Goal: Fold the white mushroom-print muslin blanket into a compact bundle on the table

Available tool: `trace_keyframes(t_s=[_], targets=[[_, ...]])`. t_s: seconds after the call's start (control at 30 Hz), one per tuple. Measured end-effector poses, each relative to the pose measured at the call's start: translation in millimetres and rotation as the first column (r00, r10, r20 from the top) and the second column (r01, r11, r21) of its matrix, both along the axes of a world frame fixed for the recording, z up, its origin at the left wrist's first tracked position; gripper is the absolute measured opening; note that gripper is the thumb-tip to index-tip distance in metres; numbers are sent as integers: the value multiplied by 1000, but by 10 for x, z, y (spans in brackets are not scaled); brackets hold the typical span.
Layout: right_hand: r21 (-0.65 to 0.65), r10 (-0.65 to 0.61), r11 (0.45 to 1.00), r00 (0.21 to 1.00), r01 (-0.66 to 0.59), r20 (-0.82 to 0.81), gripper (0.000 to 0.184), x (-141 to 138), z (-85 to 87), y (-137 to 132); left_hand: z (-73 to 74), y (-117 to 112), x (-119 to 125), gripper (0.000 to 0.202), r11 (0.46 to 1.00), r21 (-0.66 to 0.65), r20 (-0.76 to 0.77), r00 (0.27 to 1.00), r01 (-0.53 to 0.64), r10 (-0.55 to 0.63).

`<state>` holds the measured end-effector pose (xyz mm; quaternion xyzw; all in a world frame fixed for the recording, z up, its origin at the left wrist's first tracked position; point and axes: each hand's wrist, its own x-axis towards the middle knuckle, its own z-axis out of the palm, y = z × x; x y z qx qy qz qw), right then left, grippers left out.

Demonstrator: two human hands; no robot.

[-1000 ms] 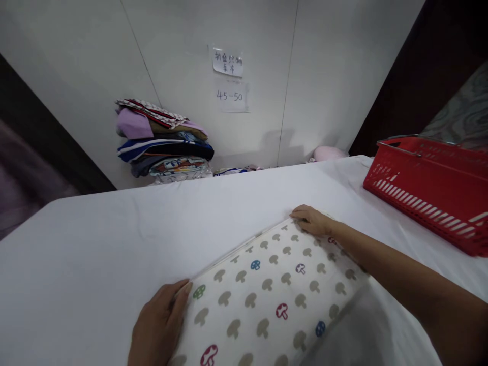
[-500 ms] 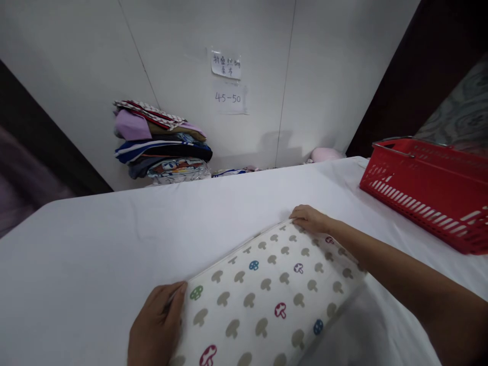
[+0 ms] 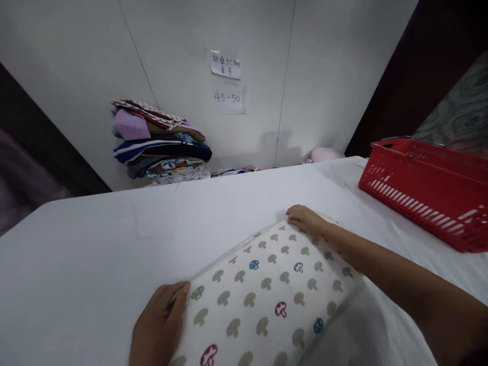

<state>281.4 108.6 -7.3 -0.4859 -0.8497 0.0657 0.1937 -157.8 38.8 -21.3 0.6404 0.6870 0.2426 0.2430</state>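
Note:
A folded white cloth printed with small mushrooms (image 3: 267, 295) lies on the white-covered table (image 3: 95, 264) close in front of me. My left hand (image 3: 160, 328) rests at the cloth's near left corner, fingers closed on its edge. My right hand (image 3: 307, 219) lies on the far right corner, fingers curled over and pinching that edge. My right forearm stretches across the cloth's right side.
A red plastic basket (image 3: 427, 190) stands at the table's right edge. A stack of folded fabrics (image 3: 160, 145) sits against the white wall behind the table. Two paper notes (image 3: 227, 81) hang on the wall. A pink item (image 3: 324, 153) lies behind the table's far edge.
Both hands keep their hold on the cloth's corners. The view has drifted slightly, otherwise nothing has visibly moved.

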Motion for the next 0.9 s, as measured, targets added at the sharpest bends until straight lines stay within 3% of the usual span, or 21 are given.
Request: trace_keyframes(t_s=[0.3, 0.47, 0.63, 0.9], targets=[[3, -111, 994, 994, 111, 11, 20, -28, -42, -19, 8, 8, 4, 33, 1000, -7, 12, 1000, 6, -6], [-13, -50, 999, 997, 51, 63, 23, -1, -58, -1, 0, 13, 7, 33, 1000, -6, -16, 1000, 0, 0], [93, 43, 994, 997, -49, 70, 22, 7, -73, 20, -19, 21, -21, 35, 1000, -11, -32, 999, 5, -6], [166, 0, 986, 999, -9, 55, 19, -40, -96, -41, -5, 20, -22, 37, 1000, -26, -41, 999, 4, -5]])
